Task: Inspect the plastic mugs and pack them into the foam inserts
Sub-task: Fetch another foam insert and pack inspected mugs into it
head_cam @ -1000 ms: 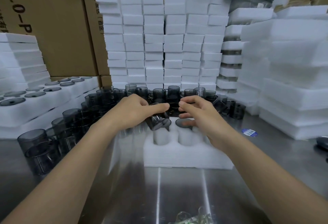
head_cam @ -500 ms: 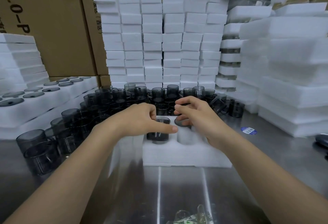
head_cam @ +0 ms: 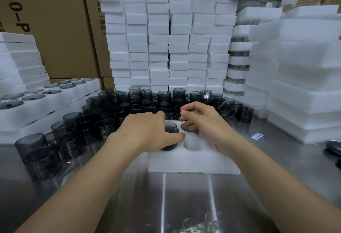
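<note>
Toward the middle of the desk [head_cam: 184, 205], one foam insert [head_cam: 193, 160] lies flat with its pockets facing up.

**Hands.** The left hand [head_cam: 147, 133] grips the first mug [head_cam: 170, 129]. Its thumb runs along the near side and its fingers wrap over the far side. The mug sits partly down in the insert's left pocket, so the grip appears meant to steer it straight into the foam. The right hand [head_cam: 204, 122] arches with curled fingers over the second mug [head_cam: 187, 126], which stands in the adjoining pocket with its dark round face showing. Whether those fingers pinch it or only touch it cannot be told.

**Stock.** Loose mugs [head_cam: 129, 103] crowd the desk from its left edge to the far edge, just behind the insert and within easy reach. Filled inserts [head_cam: 46, 99] lie at the far left. Foam stacks [head_cam: 166, 38] line the far edge, with cartons [head_cam: 55, 20] behind them.

**Assessment.** This is the seating stage for this insert, and the first mug is not yet fully home. The pocket on the insert's near side, below the right hand, appears unfilled. A tilted mug could snag the soft foam wall, so even downward pressure is advised.
</note>
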`<action>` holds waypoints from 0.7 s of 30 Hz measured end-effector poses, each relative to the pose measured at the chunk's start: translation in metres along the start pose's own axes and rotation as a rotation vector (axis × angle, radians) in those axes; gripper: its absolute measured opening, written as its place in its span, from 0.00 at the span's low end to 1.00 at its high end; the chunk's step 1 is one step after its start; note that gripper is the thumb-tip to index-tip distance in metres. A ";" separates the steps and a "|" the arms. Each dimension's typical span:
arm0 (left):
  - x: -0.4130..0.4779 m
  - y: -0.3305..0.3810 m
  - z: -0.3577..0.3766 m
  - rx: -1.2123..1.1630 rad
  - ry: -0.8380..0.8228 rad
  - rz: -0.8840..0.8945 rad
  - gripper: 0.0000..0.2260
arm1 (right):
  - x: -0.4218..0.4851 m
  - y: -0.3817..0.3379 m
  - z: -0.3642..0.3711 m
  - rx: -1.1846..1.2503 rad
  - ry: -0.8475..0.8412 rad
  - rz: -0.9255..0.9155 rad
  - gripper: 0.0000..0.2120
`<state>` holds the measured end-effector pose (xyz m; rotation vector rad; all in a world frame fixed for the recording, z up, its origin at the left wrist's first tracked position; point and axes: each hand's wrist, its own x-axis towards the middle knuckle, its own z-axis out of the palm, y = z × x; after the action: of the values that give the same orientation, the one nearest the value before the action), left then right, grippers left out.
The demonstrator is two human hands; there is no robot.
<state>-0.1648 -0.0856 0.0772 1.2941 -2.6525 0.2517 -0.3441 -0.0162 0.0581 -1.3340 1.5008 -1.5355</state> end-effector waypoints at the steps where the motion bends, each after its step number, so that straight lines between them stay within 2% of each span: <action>1: 0.000 -0.001 -0.001 -0.005 -0.040 -0.007 0.30 | 0.000 0.000 0.000 -0.004 -0.001 0.001 0.05; 6: -0.001 -0.009 -0.009 -0.085 -0.246 -0.016 0.36 | -0.001 -0.002 0.001 -0.027 -0.006 0.000 0.05; 8: -0.002 -0.011 -0.013 -0.169 -0.238 -0.010 0.39 | -0.002 -0.002 0.002 -0.031 -0.012 -0.002 0.05; 10: -0.001 -0.011 -0.015 -0.259 -0.062 -0.002 0.39 | -0.003 -0.002 0.002 -0.028 -0.018 -0.004 0.05; 12: 0.001 -0.008 -0.015 -0.271 0.186 0.021 0.33 | -0.004 -0.003 0.002 -0.028 -0.018 -0.007 0.05; 14: 0.001 0.000 -0.011 -0.316 0.261 0.080 0.29 | -0.003 -0.002 0.003 -0.014 -0.015 -0.009 0.05; 16: 0.000 0.012 -0.001 -0.369 0.130 0.160 0.30 | -0.002 0.000 0.002 0.023 -0.007 -0.005 0.05; 19: -0.003 0.026 0.019 -0.333 -0.197 0.201 0.35 | -0.001 0.001 0.000 0.019 0.045 0.002 0.10; 21: -0.003 0.027 0.024 -0.306 -0.266 0.200 0.37 | -0.001 0.000 -0.001 0.011 0.085 0.020 0.15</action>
<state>-0.1870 -0.0724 0.0509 1.0292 -2.8935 -0.3132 -0.3451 -0.0148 0.0583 -1.2580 1.5504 -1.6038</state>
